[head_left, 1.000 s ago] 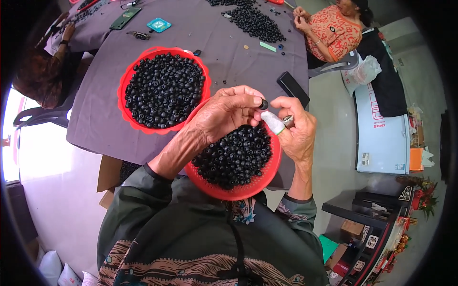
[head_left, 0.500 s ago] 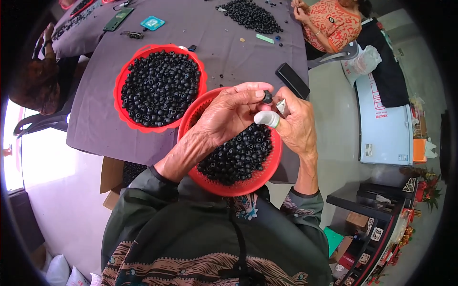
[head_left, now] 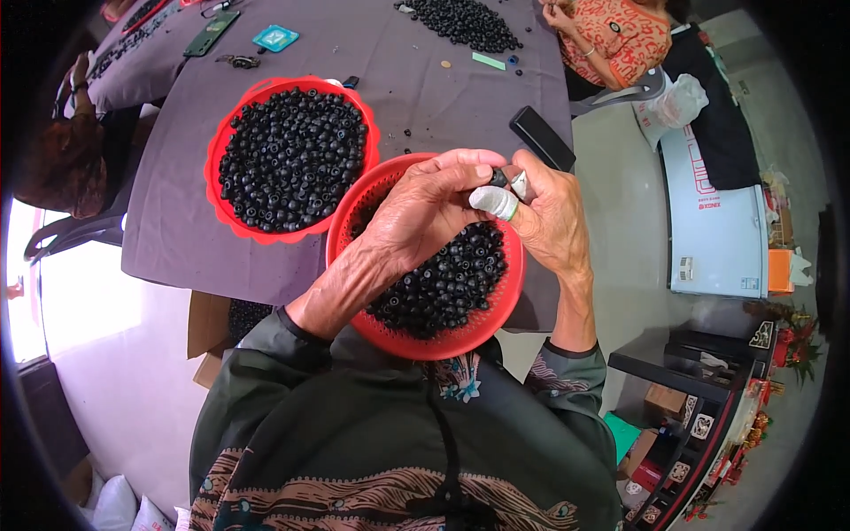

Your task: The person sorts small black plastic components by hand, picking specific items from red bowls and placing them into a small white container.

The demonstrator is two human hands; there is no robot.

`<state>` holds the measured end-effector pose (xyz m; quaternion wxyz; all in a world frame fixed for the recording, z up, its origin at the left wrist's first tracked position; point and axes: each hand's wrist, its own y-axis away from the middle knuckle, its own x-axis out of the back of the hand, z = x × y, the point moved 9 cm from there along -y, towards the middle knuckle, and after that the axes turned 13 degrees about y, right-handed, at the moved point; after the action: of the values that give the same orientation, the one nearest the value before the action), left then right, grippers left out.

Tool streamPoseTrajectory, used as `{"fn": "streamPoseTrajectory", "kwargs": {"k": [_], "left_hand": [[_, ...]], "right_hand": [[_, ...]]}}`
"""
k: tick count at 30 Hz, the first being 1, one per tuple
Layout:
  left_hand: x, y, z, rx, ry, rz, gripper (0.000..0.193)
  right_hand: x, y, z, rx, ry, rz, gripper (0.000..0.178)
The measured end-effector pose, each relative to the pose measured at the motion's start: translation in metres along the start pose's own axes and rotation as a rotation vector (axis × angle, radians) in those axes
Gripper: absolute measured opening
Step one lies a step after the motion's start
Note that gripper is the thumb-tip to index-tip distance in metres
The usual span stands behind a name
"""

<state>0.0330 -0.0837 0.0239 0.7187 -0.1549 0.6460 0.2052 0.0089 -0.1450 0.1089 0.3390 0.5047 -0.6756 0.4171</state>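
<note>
My left hand pinches a small round black part between thumb and fingers. It looks like a hollow plastic or rubber cap. My right hand is closed against the same part from the other side, with white coverings on its thumb and a finger; its exact grip is partly hidden. Both hands are held over a red perforated basket, which holds many similar black parts. Left of it, a red scalloped tray is heaped with more of these.
A black rectangular case lies right of my hands. Farther off are a heap of black parts, a green strip, a teal square dish and a phone. Another person sits at the far right; another at the left.
My right hand has closed in on the black part, its covered fingers now against it. The left hand stays nearly in place. The view has shifted slightly.
</note>
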Motion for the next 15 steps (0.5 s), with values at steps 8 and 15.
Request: {"fn": "streamPoseTrajectory", "kwargs": {"k": [8, 15], "left_hand": [[-0.0009, -0.0005, 0.0010, -0.022, -0.014, 0.005, 0.017], [0.0020, -0.0018, -0.0043, 0.018, 0.022, 0.012, 0.017]], "right_hand": [[-0.0048, 0.0024, 0.0057, 0.004, -0.010, -0.002, 0.052], [-0.0041, 0.0042, 0.0024, 0.035, 0.048, 0.002, 0.049]]}}
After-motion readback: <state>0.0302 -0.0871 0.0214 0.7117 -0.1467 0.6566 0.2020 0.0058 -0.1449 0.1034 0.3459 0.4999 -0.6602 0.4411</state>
